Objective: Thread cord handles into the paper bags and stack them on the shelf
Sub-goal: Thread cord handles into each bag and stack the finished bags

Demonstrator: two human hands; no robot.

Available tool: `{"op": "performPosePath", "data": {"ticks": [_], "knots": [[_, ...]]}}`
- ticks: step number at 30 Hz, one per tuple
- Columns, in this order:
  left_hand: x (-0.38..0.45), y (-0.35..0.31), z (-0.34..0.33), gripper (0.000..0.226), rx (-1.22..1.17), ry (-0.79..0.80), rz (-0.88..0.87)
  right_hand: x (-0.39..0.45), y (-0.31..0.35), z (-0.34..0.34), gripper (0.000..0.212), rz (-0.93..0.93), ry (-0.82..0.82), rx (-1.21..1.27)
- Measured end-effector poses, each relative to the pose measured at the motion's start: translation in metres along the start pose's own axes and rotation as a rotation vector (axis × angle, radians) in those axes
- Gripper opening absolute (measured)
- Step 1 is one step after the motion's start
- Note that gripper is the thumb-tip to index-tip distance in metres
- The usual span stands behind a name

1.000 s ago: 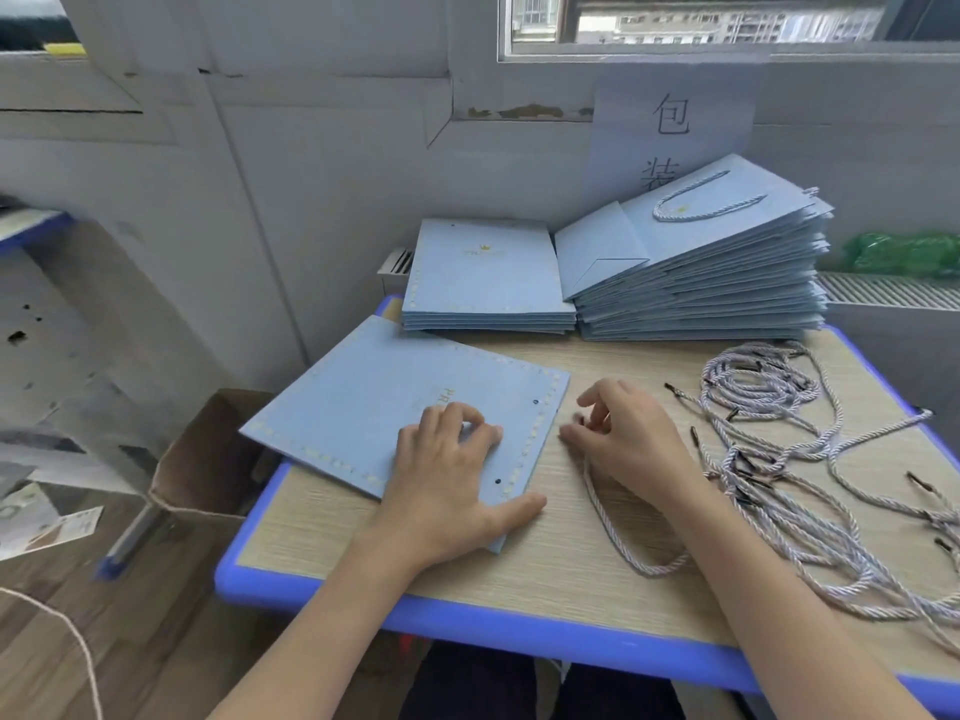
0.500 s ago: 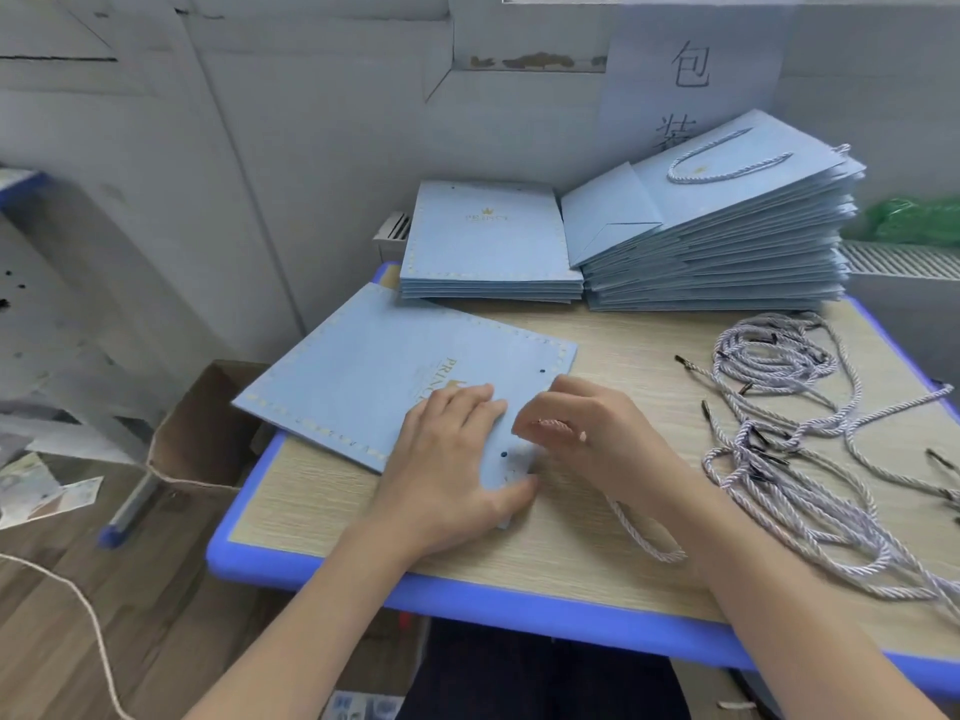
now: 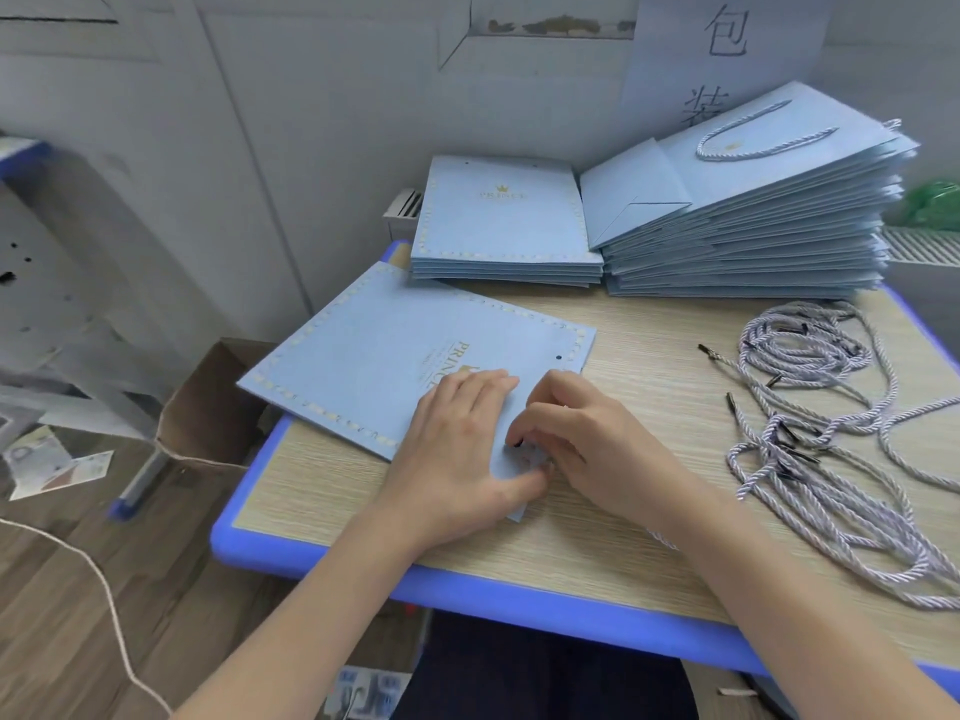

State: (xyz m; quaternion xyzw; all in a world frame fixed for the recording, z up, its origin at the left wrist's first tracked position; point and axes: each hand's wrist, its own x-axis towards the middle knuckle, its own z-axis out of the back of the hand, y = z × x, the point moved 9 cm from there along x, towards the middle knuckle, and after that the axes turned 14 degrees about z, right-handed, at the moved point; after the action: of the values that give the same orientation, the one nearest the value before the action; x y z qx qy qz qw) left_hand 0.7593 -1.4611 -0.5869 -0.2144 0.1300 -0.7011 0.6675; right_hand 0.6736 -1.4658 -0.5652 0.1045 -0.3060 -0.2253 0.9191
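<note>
Bare wood shows on the table (image 3: 649, 356) between the flat bag (image 3: 405, 366) and the cord pile (image 3: 831, 433) — an open lane running back to the stacks. The low bag stack (image 3: 504, 220) and the taller stack of finished bags (image 3: 753, 220) block the far edge, touching each other. The near strip along the blue rim is free left of the forearms — a cardboard box (image 3: 208, 407) stands on the floor just beside the table's left edge.
</note>
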Motion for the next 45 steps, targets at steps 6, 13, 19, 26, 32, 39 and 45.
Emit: {"op": "performPosePath", "data": {"ticks": [6, 13, 19, 26, 32, 39, 45], "knots": [[-0.001, 0.000, 0.001, 0.079, -0.064, -0.024, -0.008, 0.000, -0.007, 0.000, 0.018, -0.108, -0.043, 0.087], [-0.001, 0.001, 0.010, 0.070, -0.174, -0.069, -0.004, 0.002, -0.002, -0.002, 0.029, -0.043, -0.012, 0.027], [-0.002, 0.008, 0.024, 0.029, -0.374, -0.134, 0.037, -0.004, -0.005, 0.033, 0.028, -0.109, -0.216, -0.018], [0.001, 0.023, 0.030, 0.021, -0.494, -0.179, 0.178, -0.004, 0.001, 0.034, 0.020, -0.086, -0.208, -0.044], [0.005, 0.026, 0.030, 0.027, -0.452, -0.181, 0.190, 0.005, -0.005, 0.008, 0.031, -0.157, -0.055, -0.240], [0.002, 0.019, 0.028, 0.011, -0.441, -0.186, 0.141, 0.012, -0.019, 0.000, 0.016, -0.225, -0.041, -0.047], [0.004, 0.013, 0.022, 0.026, -0.366, -0.127, 0.121, -0.009, -0.033, 0.022, 0.013, -0.219, 0.100, -0.068]]}}
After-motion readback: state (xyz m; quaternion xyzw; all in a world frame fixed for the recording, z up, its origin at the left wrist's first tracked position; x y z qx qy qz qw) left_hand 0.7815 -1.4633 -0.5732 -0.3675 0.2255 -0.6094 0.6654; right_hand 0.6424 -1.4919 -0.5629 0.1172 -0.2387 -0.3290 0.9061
